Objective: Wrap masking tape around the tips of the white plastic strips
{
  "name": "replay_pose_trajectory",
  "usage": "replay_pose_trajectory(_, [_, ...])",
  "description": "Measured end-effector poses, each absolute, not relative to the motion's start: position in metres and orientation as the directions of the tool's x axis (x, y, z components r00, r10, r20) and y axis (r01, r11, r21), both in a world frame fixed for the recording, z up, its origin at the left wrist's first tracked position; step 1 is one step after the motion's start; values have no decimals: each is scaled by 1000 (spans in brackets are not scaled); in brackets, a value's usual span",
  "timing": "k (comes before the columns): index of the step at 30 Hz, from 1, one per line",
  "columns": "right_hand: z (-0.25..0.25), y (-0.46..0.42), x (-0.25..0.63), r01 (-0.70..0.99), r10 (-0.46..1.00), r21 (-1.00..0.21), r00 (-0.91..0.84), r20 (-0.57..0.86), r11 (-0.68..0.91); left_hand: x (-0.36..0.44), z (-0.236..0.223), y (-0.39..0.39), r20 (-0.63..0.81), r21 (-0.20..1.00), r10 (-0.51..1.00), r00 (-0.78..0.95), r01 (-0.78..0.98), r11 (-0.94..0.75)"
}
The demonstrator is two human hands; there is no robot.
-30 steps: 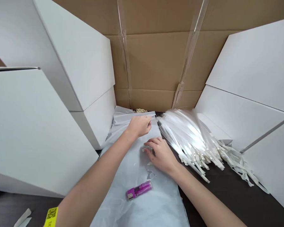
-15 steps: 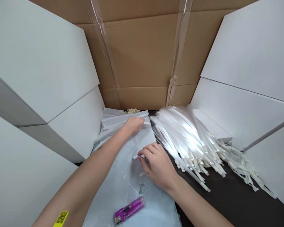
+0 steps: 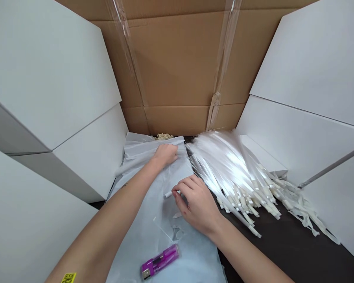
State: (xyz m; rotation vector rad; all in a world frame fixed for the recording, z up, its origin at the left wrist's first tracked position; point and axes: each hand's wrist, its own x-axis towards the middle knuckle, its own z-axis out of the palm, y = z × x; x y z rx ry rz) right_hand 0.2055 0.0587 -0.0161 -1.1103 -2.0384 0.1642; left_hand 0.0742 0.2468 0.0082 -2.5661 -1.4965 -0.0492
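Between white boxes (image 3: 47,78) lies our translucent plastic bag (image 3: 191,255) (a sheaf of glossy strips (image 3: 236,173) fans out beside it); our left hand (image 3: 165,155) rests on it, fingers together, while our right hand (image 3: 196,208) pinches a small white tab (image 3: 168,194) just above the bag.

A lighter (image 3: 159,261) lies on a plastic sheet (image 3: 129,224), strips (image 3: 236,169) to its right, cardboard (image 3: 177,67) behind.

This looks like the packing corner of a workshop or small warehouse. A dark worktop (image 3: 289,251) is hemmed in by flat white boxes (image 3: 47,70) on the left and a matching stack (image 3: 309,67) on the right, with a taped cardboard sheet (image 3: 177,67) standing at the far side. A translucent plastic sheet (image 3: 162,271) and a heap of white plastic strips (image 3: 233,173) lie on the worktop.
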Motion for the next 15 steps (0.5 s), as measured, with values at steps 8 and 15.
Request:
replay_pose_trajectory(8, [-14, 69, 213, 657, 785, -501, -237, 573, 564, 61, 5, 245, 299, 82, 850, 433, 876, -475])
replay_pose_trajectory(15, [-4, 128, 233, 694, 913, -621, -131, 387, 363, 51, -2, 248, 377, 281, 843, 384, 820, -499])
